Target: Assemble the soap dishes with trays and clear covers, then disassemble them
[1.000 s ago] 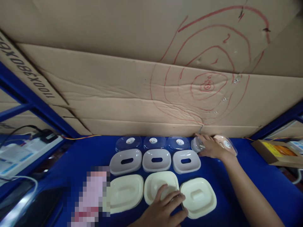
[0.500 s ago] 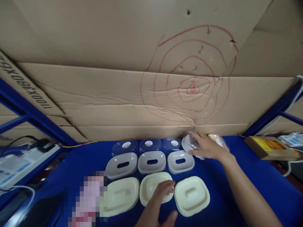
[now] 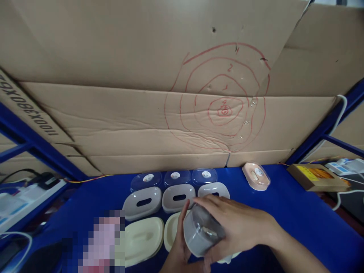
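Observation:
Both my hands hold a grey soap box with a clear lid [image 3: 202, 232], tilted on end above the blue table. My right hand [image 3: 230, 222] is wrapped over its top and right side. On its left side and underneath are the fingers of my left hand [image 3: 182, 242]. Behind it stand several grey trays with slots [image 3: 179, 198] in a row, the right one partly covered by my right hand. Nearer me lie cream trays [image 3: 143, 240], the middle and right ones mostly hidden by my hands and the box.
Three clear lids with round stickers [image 3: 178, 176] line the back. A pink soap box [image 3: 256, 176] sits at the back right. A cardboard box [image 3: 315, 177] and white power strip [image 3: 36, 208] flank the blue table [image 3: 93, 197]. Behind rises a cardboard wall [image 3: 127, 117].
My right hand has brought the grey soap box from the back row towards me. My left hand has met it there and now grips it too. The view has shifted slightly.

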Motion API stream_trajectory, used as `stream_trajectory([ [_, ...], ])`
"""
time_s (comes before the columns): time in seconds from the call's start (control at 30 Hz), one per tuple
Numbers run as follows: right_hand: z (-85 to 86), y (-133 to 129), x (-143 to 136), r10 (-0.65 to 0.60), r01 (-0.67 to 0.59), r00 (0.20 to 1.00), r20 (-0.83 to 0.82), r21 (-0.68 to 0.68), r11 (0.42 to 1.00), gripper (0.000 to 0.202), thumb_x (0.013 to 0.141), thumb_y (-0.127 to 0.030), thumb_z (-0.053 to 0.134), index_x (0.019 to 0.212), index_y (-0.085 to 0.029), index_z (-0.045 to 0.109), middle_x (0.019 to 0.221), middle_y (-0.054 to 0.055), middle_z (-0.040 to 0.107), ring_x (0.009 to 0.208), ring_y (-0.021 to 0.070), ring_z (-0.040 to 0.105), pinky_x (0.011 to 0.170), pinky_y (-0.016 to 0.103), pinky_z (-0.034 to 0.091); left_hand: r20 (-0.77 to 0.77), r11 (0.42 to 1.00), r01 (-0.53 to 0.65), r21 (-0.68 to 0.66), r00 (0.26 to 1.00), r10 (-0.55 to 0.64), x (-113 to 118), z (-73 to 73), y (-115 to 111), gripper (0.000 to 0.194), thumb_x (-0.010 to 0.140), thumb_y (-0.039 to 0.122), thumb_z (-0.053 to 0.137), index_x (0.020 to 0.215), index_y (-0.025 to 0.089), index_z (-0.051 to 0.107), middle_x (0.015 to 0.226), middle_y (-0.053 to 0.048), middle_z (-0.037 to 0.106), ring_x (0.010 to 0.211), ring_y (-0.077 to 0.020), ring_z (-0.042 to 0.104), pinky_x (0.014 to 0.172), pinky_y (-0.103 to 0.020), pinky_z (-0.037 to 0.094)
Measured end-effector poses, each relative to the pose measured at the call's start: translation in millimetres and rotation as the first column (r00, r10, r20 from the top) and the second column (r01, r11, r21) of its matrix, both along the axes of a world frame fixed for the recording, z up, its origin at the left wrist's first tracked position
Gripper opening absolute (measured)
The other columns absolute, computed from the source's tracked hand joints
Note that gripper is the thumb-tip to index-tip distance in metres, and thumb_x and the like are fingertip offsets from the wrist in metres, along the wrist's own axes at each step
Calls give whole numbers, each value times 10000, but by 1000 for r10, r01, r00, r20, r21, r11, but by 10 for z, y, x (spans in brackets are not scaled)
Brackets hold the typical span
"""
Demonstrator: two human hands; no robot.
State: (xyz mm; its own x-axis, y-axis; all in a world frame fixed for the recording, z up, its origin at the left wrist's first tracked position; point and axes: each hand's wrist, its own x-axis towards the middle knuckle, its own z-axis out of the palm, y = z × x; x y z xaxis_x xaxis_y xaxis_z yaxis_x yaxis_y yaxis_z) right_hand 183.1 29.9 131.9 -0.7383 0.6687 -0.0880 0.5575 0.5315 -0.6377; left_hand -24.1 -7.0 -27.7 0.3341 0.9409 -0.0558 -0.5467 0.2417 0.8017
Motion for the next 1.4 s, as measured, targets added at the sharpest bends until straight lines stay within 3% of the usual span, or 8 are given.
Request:
stream_trajectory([
  [0.13,-47,9,-69,25,-25,1000,4,-51,998,1293,703,-728,894,1735,-245,281,1646,199,502,1450,415,546,1189,496,465,18,986,-35,-165,999,38,35,-174,282,1023,703,871,814,1499,254,631,1214,-151,806,1267,-436,714,1094,-597,549],
  [0.33,-93,18,-156,-18,22,998,55,-62,998,1250,775,-678,869,1754,-256,217,1705,183,441,1515,403,485,1230,489,422,-5,965,-132,-225,991,135,48,-179,339,884,696,874,801,1262,198,746,1111,-153,812,1207,-424,737,1094,-575,552],
  [0.5,-91,24,-162,-11,15,998,57,-68,998,1254,783,-693,854,1757,-248,201,1719,189,418,1546,413,442,1249,511,403,-31,968,-251,-18,968,250,-6,-263,100,1337,187,572,1079,1413,247,653,1486,-148,670,1432,-503,566,1192,-586,485],
  [0.67,-160,18,-164,2,2,998,55,-70,998,1304,738,-719,875,1753,-228,220,1674,204,465,1508,427,482,1232,535,425,-163,954,-296,-44,944,286,-30,-302,163,815,637,700,920,1291,270,692,1279,-137,739,1331,-453,638,1138,-626,513],
  [0.87,-81,195,-3,17,-19,1000,-23,-83,996,1207,773,-705,866,1732,-255,286,1675,169,479,1478,371,526,1211,479,448,-153,946,-255,202,945,288,22,-70,-79,1119,497,638,993,1450,280,527,1426,-145,625,1305,-433,623,1104,-534,526],
  [1.0,-50,514,462,-255,249,963,88,69,966,1071,858,-699,789,1713,-253,324,1707,167,436,1553,387,429,1277,567,333,-151,972,-141,188,974,170,-31,203,-286,1147,640,628,968,1555,306,355,1419,-134,599,1234,-364,649,1039,-456,531],
  [1.2,-349,927,1174,-422,445,814,399,38,895,1171,650,-417,906,1683,-237,386,1722,166,416,1554,446,416,1294,576,298,-157,993,-31,112,986,49,-77,370,-299,1160,689,590,970,1567,298,271,1348,-138,615,1139,-329,672,1017,-454,521],
  [1.4,-594,1061,1100,-409,465,764,500,13,885,1208,567,-283,928,1664,-263,421,1695,159,436,1543,449,420,1294,581,276,-172,995,-8,95,985,25,-65,398,-326,1163,711,609,958,1591,304,261,1362,-139,617,1172,-331,673,1057,-454,515],
])
